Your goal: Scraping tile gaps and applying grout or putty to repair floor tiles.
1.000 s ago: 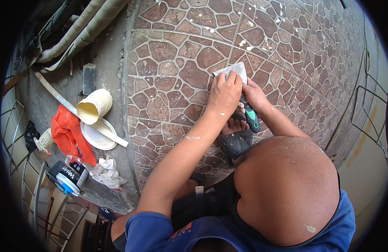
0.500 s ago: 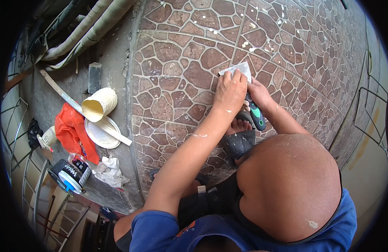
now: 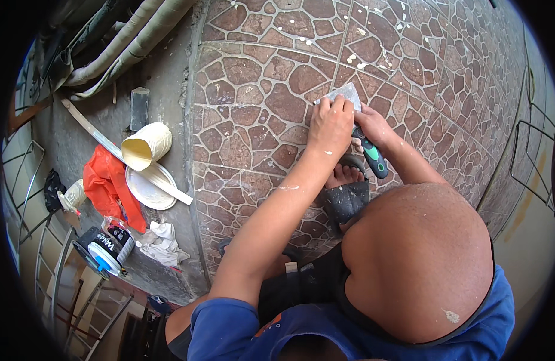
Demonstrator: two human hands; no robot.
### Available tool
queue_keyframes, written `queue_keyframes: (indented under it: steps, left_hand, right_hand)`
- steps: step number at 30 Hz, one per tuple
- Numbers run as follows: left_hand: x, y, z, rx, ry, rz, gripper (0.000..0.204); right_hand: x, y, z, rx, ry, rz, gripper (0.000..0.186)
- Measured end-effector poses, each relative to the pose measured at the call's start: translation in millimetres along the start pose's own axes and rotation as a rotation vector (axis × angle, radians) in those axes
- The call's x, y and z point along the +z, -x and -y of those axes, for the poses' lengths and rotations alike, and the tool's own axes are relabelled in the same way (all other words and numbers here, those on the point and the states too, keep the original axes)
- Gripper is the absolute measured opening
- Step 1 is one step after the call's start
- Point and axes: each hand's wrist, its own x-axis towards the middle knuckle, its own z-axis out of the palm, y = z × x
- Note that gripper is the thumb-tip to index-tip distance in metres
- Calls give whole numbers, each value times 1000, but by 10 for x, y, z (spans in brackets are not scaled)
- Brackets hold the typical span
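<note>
A putty knife with a green-and-black handle (image 3: 374, 157) and a wide, pale grey blade (image 3: 348, 94) is held low over the stone-patterned tile floor. My right hand (image 3: 374, 125) closes round it where handle and blade meet. Bent over the blade are the fingers of my left hand (image 3: 329, 124), pressed on its face; they hide part of it and its near corner. White smears mark both forearms. Below the handle is my foot in a dark sandal (image 3: 343, 175).
Left of the tiles, a concrete strip holds a tipped cream-coloured tub (image 3: 146, 146), a round white lid (image 3: 151, 188), a long flat stick (image 3: 88, 128), an orange bag (image 3: 109, 183), white rags (image 3: 163, 245) and a dark block (image 3: 140, 108). Wrapped pipes (image 3: 124, 51) run behind. White spatters dot the tiles.
The putty knife has turned slightly, its blade corner pointing further away and the handle end shifted a little right. Both hands stay on it. The whole view has shifted slightly.
</note>
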Motion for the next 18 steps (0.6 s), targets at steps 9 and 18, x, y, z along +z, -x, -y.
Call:
queue_keyframes:
  steps: [9,18]
  left_hand:
    - [42,74,82,19,-30,-77,34]
    - [174,515,-38,24,-12,-17,33]
  right_hand:
    - [143,52,-7,-35,5,-47,34]
    - [203,201,-470,20,57,-121,32]
